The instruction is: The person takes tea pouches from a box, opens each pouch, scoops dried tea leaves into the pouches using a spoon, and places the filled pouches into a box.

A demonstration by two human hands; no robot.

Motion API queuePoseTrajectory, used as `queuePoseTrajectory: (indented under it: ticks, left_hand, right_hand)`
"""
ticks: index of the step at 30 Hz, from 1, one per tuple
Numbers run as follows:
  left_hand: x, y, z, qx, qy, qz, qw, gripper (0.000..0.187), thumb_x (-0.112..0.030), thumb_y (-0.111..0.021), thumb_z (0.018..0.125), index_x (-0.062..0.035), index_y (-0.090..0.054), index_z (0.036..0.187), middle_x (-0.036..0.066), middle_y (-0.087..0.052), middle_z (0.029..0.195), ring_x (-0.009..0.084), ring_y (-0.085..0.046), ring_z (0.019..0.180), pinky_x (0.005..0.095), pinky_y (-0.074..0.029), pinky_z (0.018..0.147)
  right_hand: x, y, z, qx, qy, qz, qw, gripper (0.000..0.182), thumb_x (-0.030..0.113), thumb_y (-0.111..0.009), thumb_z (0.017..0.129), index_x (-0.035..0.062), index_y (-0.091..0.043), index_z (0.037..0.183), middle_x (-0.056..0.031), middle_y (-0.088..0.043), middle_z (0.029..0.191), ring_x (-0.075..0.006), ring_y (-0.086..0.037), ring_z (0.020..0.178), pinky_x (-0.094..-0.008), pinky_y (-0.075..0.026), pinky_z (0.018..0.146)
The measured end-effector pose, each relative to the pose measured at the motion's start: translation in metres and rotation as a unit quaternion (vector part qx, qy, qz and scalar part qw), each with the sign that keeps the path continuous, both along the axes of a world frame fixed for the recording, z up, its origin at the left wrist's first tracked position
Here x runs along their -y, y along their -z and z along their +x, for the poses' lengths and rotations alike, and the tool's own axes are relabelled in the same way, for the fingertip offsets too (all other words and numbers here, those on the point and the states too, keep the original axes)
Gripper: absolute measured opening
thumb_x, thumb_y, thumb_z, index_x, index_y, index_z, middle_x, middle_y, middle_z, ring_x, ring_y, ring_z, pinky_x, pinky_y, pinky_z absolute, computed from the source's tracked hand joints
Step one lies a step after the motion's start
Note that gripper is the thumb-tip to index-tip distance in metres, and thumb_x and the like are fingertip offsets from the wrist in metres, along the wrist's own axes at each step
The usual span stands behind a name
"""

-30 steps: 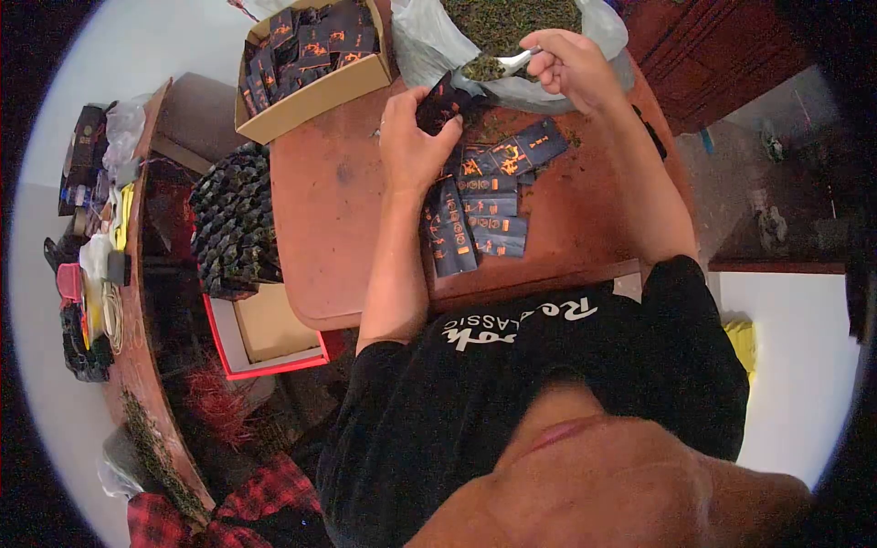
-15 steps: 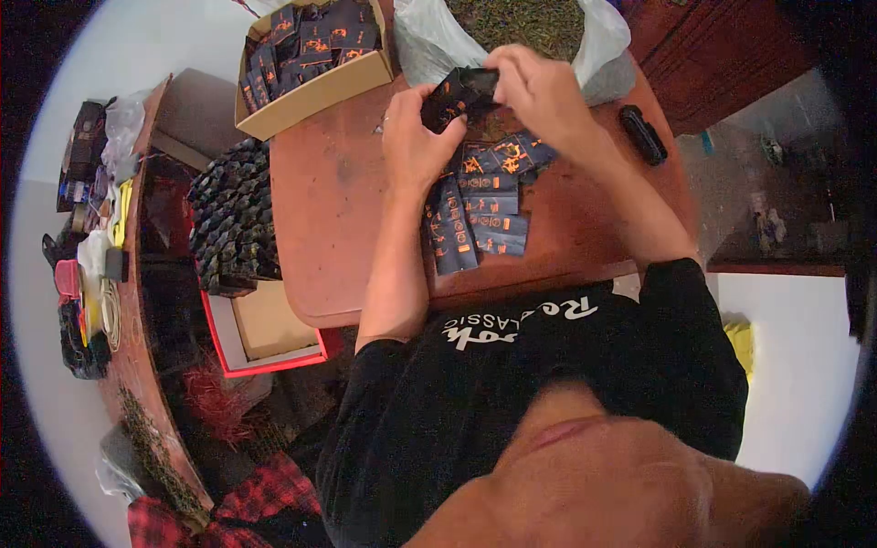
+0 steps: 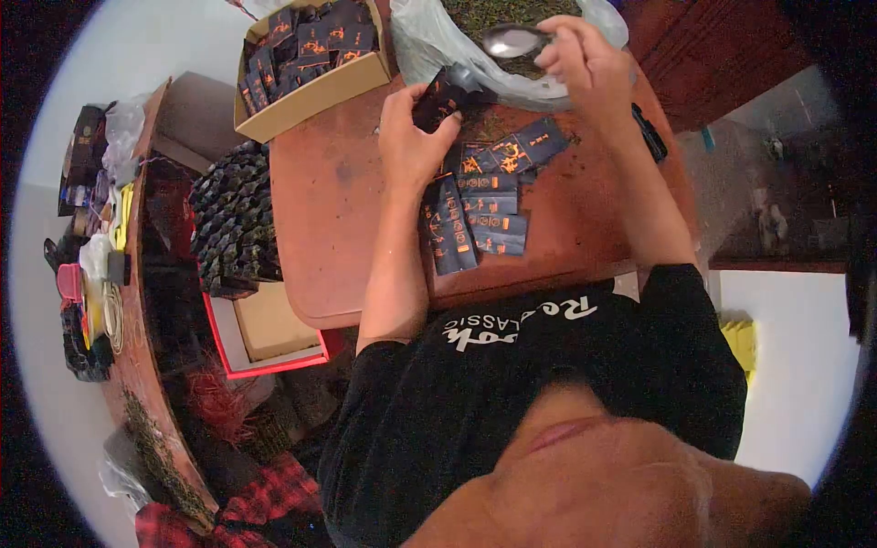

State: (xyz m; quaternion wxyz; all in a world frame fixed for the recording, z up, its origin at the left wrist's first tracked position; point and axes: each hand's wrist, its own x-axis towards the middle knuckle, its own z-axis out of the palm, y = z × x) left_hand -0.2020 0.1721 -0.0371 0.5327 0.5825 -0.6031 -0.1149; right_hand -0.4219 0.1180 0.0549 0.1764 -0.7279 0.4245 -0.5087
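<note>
My left hand point(image 3: 413, 131) is closed round a small black packet point(image 3: 442, 97) with orange print, thumb on its near side. Over the white plastic bag point(image 3: 422, 46), my right hand point(image 3: 585, 64) grips a metal spoon point(image 3: 513, 41), its bowl pointing left. Dark green dried leaves point(image 3: 498, 14) fill the bag beneath the spoon. Several flat black packets point(image 3: 489, 205) with orange print lie overlapping on the table just below my hands.
A cardboard box point(image 3: 315, 99) of black packets stands at the table's point(image 3: 329, 228) back left. A black oblong object point(image 3: 649, 135) lies at the right edge. Left of the table, many dark packets point(image 3: 233, 219) are stacked above a red-rimmed box point(image 3: 274, 324).
My right hand has moved from the packet's mouth up and right over the bag, bringing the spoon into plain view. My left hand keeps the packet in nearly the same place.
</note>
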Motion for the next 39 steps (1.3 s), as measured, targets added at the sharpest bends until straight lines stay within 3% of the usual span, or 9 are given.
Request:
queuePoseTrajectory:
  ticks: [2,9,12,15,19,24,30,36,39]
  left_hand:
    - [-0.001,0.0,-0.001,0.001,-0.002,-0.003,1.0,0.05,-0.017,-0.08,0.07,-0.0022,-0.061,0.114,0.012,-0.062,0.109,0.0251,-0.062,0.099,0.0345,-0.049,0.09]
    - [0.004,0.006,0.001,0.009,0.005,-0.006,1.0,0.05,-0.016,-0.081,0.071,-0.0017,-0.06,0.114,0.011,-0.061,0.11,0.0225,-0.063,0.099,0.0333,-0.051,0.088]
    - [0.008,0.012,0.0,-0.025,0.013,-0.025,0.999,0.046,-0.016,-0.079,0.068,-0.0023,-0.059,0.108,0.014,-0.061,0.104,0.0309,-0.06,0.1,0.0387,-0.048,0.089]
    - [0.005,0.009,0.001,-0.004,0.016,-0.008,1.0,0.05,-0.015,-0.081,0.072,0.0004,-0.06,0.114,0.013,-0.06,0.111,0.0232,-0.063,0.1,0.0335,-0.051,0.089]
    - [0.004,0.005,0.0,0.012,0.008,-0.002,1.0,0.049,-0.015,-0.081,0.071,-0.0002,-0.06,0.114,0.013,-0.06,0.111,0.0239,-0.063,0.1,0.0337,-0.051,0.089]
    - [0.004,0.005,-0.001,0.006,0.007,-0.036,0.999,0.047,-0.016,-0.079,0.068,-0.0017,-0.059,0.109,0.015,-0.061,0.103,0.0314,-0.06,0.1,0.039,-0.047,0.089]
    - [0.001,0.002,0.0,0.01,0.004,0.007,1.0,0.051,-0.018,-0.08,0.07,-0.0013,-0.06,0.114,0.014,-0.06,0.112,0.0258,-0.061,0.105,0.0349,-0.048,0.093]
    - [-0.001,-0.003,-0.001,0.022,0.002,0.018,1.0,0.052,-0.019,-0.081,0.07,-0.0017,-0.06,0.114,0.013,-0.061,0.111,0.0262,-0.061,0.105,0.0353,-0.048,0.093]
    - [0.0,-0.001,-0.004,0.012,0.0,-0.022,1.0,0.045,-0.015,-0.079,0.067,-0.0036,-0.061,0.106,0.014,-0.061,0.101,0.0317,-0.06,0.098,0.0399,-0.047,0.087]
  right_hand:
    - [0.029,0.014,-0.019,0.01,0.032,0.03,0.999,0.025,0.02,-0.048,0.099,0.0077,-0.066,0.111,-0.0011,-0.07,0.075,-0.0056,-0.063,0.067,-0.0225,-0.05,0.061]
    - [0.089,0.066,-0.038,-0.207,0.087,-0.095,0.97,0.029,0.022,-0.044,0.097,0.0044,-0.063,0.109,-0.0071,-0.07,0.074,-0.0147,-0.066,0.064,-0.0277,-0.052,0.06]
    - [0.077,0.074,-0.015,-0.096,0.049,0.086,0.99,0.029,0.021,-0.043,0.097,0.0032,-0.062,0.11,-0.0073,-0.07,0.074,-0.0141,-0.065,0.064,-0.0292,-0.053,0.059]
    - [0.068,0.068,-0.003,-0.007,0.012,0.17,0.985,0.029,0.022,-0.043,0.098,0.0023,-0.061,0.11,-0.0096,-0.07,0.08,-0.0134,-0.062,0.063,-0.0283,-0.053,0.057]
    - [0.076,0.07,-0.01,0.124,-0.048,0.253,0.958,0.03,0.022,-0.044,0.099,0.0009,-0.061,0.111,-0.012,-0.069,0.083,-0.0131,-0.06,0.063,-0.0269,-0.051,0.055]
    - [0.084,0.071,-0.019,0.21,-0.057,0.281,0.935,0.03,0.023,-0.048,0.097,-0.0016,-0.06,0.109,-0.0141,-0.07,0.082,-0.0144,-0.061,0.061,-0.0267,-0.051,0.054]
    - [0.086,0.073,-0.035,0.262,-0.105,0.29,0.914,0.028,0.022,-0.052,0.096,-0.0006,-0.062,0.109,-0.012,-0.069,0.084,-0.0132,-0.062,0.067,-0.0256,-0.051,0.058]
    - [0.068,0.044,-0.037,0.262,-0.117,0.287,0.914,0.027,0.021,-0.052,0.097,-0.0004,-0.064,0.109,-0.0077,-0.068,0.081,-0.0101,-0.06,0.064,-0.0227,-0.049,0.056]
    - [0.071,0.044,-0.043,0.268,-0.155,0.294,0.904,0.027,0.021,-0.052,0.099,0.0,-0.064,0.11,-0.0053,-0.067,0.078,-0.0079,-0.058,0.06,-0.0209,-0.046,0.053]
